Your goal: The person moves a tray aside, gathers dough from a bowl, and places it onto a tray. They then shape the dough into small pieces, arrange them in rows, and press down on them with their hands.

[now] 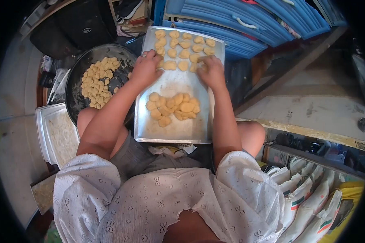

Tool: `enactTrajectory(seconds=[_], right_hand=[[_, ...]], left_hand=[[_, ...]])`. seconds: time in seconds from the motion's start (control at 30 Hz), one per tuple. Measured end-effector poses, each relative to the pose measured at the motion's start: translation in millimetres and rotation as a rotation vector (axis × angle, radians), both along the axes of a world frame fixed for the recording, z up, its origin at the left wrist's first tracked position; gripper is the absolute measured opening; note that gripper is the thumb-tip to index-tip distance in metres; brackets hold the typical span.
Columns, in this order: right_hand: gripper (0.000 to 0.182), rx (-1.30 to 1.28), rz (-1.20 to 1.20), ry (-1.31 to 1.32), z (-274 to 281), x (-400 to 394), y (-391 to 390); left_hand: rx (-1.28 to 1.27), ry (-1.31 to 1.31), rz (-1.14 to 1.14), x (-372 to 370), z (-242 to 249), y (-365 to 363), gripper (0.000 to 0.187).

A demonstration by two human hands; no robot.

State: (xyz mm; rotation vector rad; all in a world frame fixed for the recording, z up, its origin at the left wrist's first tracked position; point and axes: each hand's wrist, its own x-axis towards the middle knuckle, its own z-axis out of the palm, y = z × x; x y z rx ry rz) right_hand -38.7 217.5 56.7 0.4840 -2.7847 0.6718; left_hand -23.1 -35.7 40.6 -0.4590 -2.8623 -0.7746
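Observation:
A metal tray (pixel 174 135) lies across my lap. Rows of flattened dough pieces (pixel 184 54) cover its far half, and a loose pile of dough pieces (pixel 173 107) sits on the near half. My left hand (pixel 147 69) is at the tray's left edge, by the left end of the nearest row, its fingers curled; what they hold is hidden. At the right end of that row is my right hand (pixel 211 72), fingers bent over a dough piece at the tray's right side. A round dark basin (pixel 71 87) on the left holds many more dough pieces.
Other trays (pixel 59 129) lie at the left below the basin. Blue drawers (pixel 231 24) stand beyond the tray, a wooden shelf (pixel 308 117) is on the right, and several white packages (pixel 308 202) are at the lower right.

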Motion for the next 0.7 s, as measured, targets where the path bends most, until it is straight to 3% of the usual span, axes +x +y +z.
enactTrajectory(seconds=[0.1, 0.2, 0.4, 0.5, 0.6, 0.7], right_hand=[[0.028, 0.081, -0.157, 0.036, -5.9, -20.1, -13.5], [0.028, 0.106, -0.154, -0.053, -7.2, -29.1, -18.5], [0.027, 0.111, -0.224, 0.015, -17.1, -34.3, -19.8], [0.026, 0.024, -0.065, 0.059, -13.4, -27.5, -32.1], [0.028, 0.105, 0.029, 0.083, -9.3, -24.9, -46.7], [0.030, 0.154, -0.004, 0.071, -16.4, -29.4, -45.2]], left_hand=[[-0.011, 0.087, -0.102, 0.6, -6.6, 4.8, 0.038], [-0.040, 0.073, -0.133, -0.3, -14.5, 6.7, 0.038], [-0.061, 0.068, -0.125, -3.5, -19.5, 9.2, 0.035], [-0.057, 0.089, -0.114, -2.6, -19.5, 12.4, 0.034], [-0.028, 0.102, -0.115, -1.8, -18.1, 15.7, 0.033], [-0.042, 0.094, -0.113, -3.6, -20.4, 18.4, 0.032]])
